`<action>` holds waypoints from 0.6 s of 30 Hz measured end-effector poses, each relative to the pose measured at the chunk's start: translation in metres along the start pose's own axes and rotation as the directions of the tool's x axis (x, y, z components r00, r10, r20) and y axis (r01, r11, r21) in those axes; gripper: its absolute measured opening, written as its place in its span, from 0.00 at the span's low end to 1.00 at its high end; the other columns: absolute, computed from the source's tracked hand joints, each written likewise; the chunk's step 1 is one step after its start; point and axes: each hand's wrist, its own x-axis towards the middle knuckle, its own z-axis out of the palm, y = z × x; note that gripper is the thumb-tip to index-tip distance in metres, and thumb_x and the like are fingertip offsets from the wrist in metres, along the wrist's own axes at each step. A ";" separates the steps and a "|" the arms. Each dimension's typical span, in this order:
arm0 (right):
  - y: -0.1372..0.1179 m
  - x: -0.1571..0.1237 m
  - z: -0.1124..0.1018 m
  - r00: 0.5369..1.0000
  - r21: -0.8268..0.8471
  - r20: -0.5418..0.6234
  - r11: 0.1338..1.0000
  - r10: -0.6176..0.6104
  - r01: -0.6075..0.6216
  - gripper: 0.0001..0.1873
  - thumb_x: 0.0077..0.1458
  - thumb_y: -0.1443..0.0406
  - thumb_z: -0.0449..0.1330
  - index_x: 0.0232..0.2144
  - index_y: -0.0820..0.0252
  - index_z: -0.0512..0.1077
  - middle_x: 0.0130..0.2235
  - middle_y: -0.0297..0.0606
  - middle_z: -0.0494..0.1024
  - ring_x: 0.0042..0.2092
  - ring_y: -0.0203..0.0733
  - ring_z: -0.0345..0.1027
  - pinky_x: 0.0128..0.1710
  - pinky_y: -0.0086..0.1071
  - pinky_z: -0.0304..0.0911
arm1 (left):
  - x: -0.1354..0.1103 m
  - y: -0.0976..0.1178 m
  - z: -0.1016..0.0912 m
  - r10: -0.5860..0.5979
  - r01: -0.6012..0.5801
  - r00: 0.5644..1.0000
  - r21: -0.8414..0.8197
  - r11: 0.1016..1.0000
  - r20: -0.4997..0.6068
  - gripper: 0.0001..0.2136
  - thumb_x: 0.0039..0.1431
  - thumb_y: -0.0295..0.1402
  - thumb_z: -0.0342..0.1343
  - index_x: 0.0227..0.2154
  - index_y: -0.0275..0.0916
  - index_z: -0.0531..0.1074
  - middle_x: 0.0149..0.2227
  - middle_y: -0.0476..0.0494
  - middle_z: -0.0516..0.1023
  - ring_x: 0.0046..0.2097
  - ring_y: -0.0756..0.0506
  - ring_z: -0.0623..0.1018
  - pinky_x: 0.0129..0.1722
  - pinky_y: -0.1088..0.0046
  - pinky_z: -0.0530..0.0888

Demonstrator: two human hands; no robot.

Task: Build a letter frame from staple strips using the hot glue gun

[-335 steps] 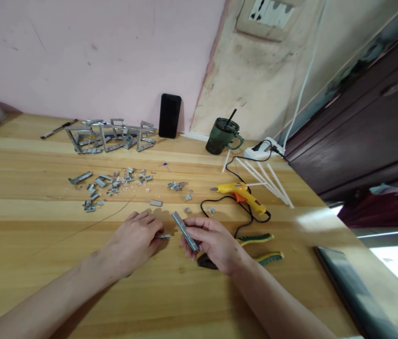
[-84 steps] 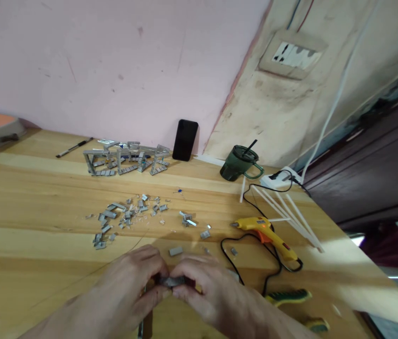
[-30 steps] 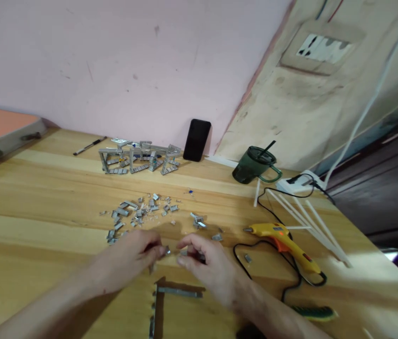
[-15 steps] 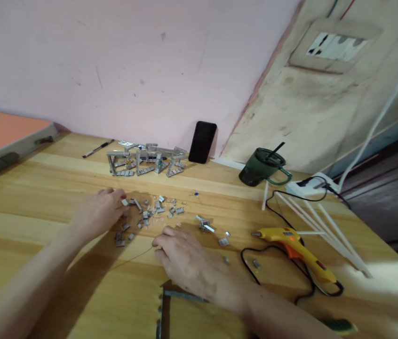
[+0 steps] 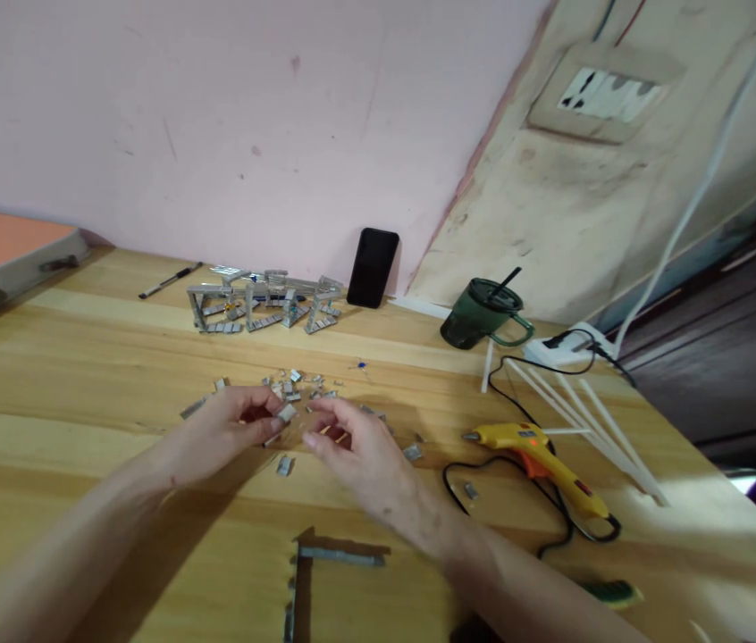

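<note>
My left hand [image 5: 221, 433] pinches a small silver-grey flat piece [image 5: 287, 413] between thumb and fingertips, just above the table. Close to its right, my right hand [image 5: 365, 446] has its thumb and index fingertips apart, pointing at that piece; nothing shows clearly between them. Behind and around both hands lie loose grey pieces [image 5: 292, 391], several partly hidden by the fingers. One grey piece [image 5: 285, 465] rests alone in front of the left fingertips. Nearer to me, a grey strip frame with a corner [image 5: 341, 556] lies flat, cut off by the picture's lower edge.
A yellow glue gun [image 5: 532, 446] with a looping black cord lies at right, beside white sticks [image 5: 592, 438]. Farther back stand a green mug [image 5: 485, 313], a phone [image 5: 373, 268] against the wall, and silver frame-like structures [image 5: 264, 304]. A pen [image 5: 170, 279] lies back left.
My left hand has moved right with a small grey piece. My right hand's fingertips have parted; the thin strand that ran from them no longer shows clearly. The view has shifted slightly right.
</note>
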 end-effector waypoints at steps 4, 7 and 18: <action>0.004 0.002 0.002 0.998 0.180 0.065 0.983 0.013 -0.024 0.05 0.49 0.64 0.58 0.31 0.60 0.72 0.30 0.33 0.74 0.32 0.34 0.65 0.33 0.30 0.60 | -0.005 0.009 0.015 -0.045 0.062 0.994 -0.186 0.981 0.096 0.12 0.52 0.41 0.53 0.26 0.36 0.70 0.24 0.50 0.72 0.28 0.49 0.69 0.28 0.75 0.66; 0.004 0.002 0.005 0.994 0.238 0.080 0.967 0.071 -0.088 0.05 0.50 0.65 0.57 0.26 0.60 0.69 0.23 0.29 0.69 0.24 0.31 0.60 0.25 0.26 0.58 | -0.007 0.012 0.017 -0.071 0.089 0.992 -0.167 0.982 0.109 0.08 0.50 0.37 0.54 0.25 0.37 0.69 0.23 0.52 0.69 0.27 0.50 0.67 0.28 0.75 0.64; 0.016 -0.007 -0.018 0.977 0.592 0.055 0.782 0.205 -0.197 0.13 0.44 0.57 0.62 0.23 0.61 0.69 0.22 0.29 0.70 0.20 0.28 0.57 0.19 0.24 0.55 | -0.005 -0.006 -0.001 -0.091 0.081 0.994 0.151 0.985 0.060 0.06 0.50 0.33 0.51 0.26 0.39 0.72 0.25 0.53 0.73 0.29 0.48 0.71 0.28 0.76 0.65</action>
